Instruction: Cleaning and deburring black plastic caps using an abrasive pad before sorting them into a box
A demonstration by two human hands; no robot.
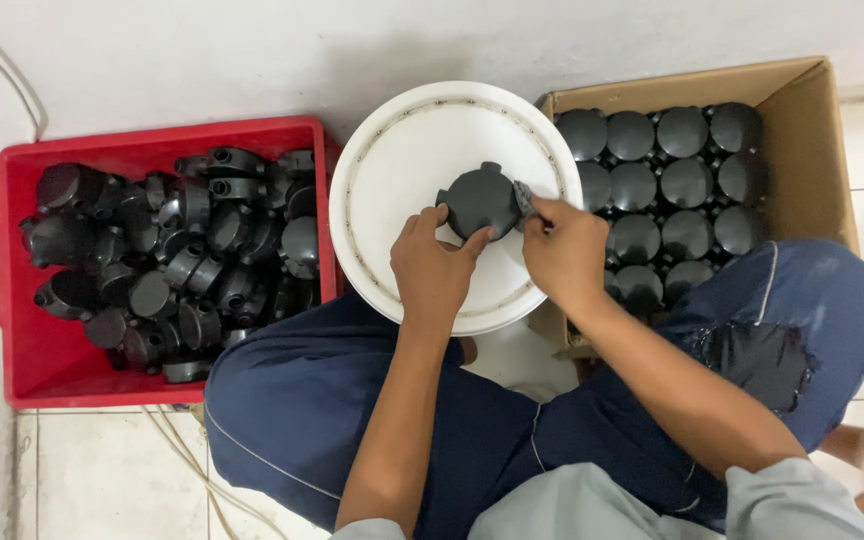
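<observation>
A round black plastic box with short side stubs (480, 198) rests on a white round lid (402, 170) in front of my knees. My left hand (434, 268) grips the box at its lower left edge. My right hand (564, 250) pinches a small dark grey piece (524, 197) against the box's right side. Both forearms reach forward over my dark blue trousers.
A red crate (22, 330) at the left holds several loose black round boxes. A cardboard carton (802, 110) at the right holds several of them packed in rows. A white wall runs behind; white cables (187, 455) lie on the tiled floor at the lower left.
</observation>
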